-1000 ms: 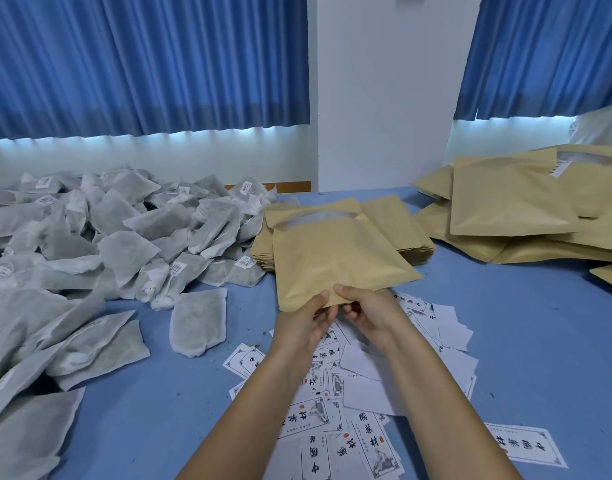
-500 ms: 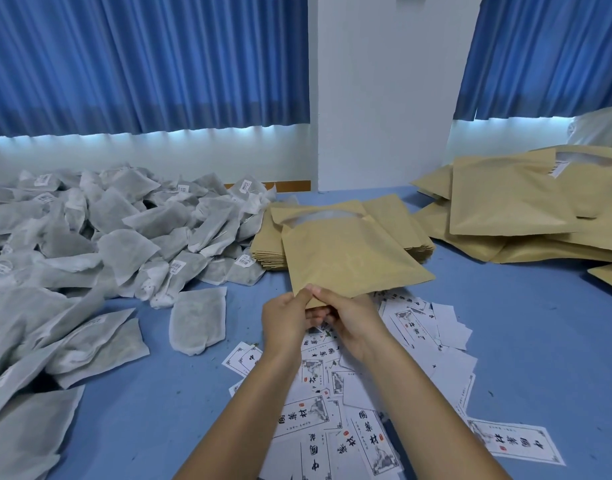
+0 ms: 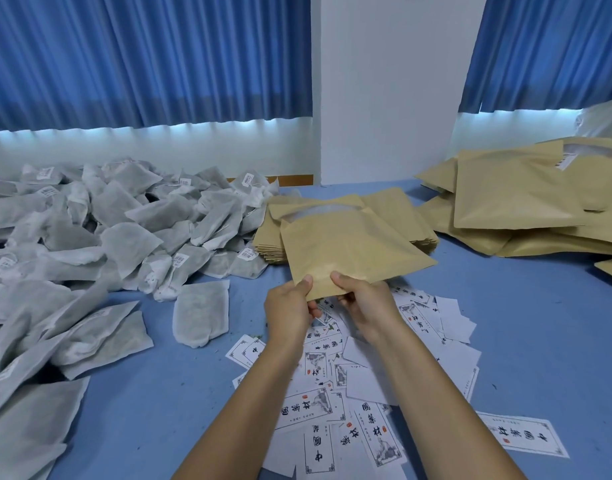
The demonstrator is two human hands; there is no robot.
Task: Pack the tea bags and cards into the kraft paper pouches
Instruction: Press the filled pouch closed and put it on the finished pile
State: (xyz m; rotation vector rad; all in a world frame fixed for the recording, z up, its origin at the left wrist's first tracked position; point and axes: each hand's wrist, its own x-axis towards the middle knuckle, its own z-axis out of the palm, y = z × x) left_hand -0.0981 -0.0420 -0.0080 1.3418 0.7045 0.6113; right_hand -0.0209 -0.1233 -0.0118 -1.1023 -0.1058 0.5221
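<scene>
A flat kraft paper pouch [image 3: 353,252] is held at its near edge by both hands, just above the table and a stack of empty pouches [image 3: 394,209]. My left hand [image 3: 290,306] pinches the near left part of that edge with thumb on top. My right hand [image 3: 365,301] pinches the edge right beside it. A large heap of grey-white tea bags [image 3: 107,230] covers the left of the table. White printed cards [image 3: 335,407] lie scattered under my forearms.
A pile of kraft pouches [image 3: 526,206] lies at the right back. One single tea bag [image 3: 200,313] lies apart near the cards. The blue table top [image 3: 539,327] shows at the right. Blue curtains [image 3: 141,57] and a white pillar [image 3: 384,81] stand behind.
The pouch and both hands have shifted a little to the right and away from me. My hands keep their grip on its near edge.
</scene>
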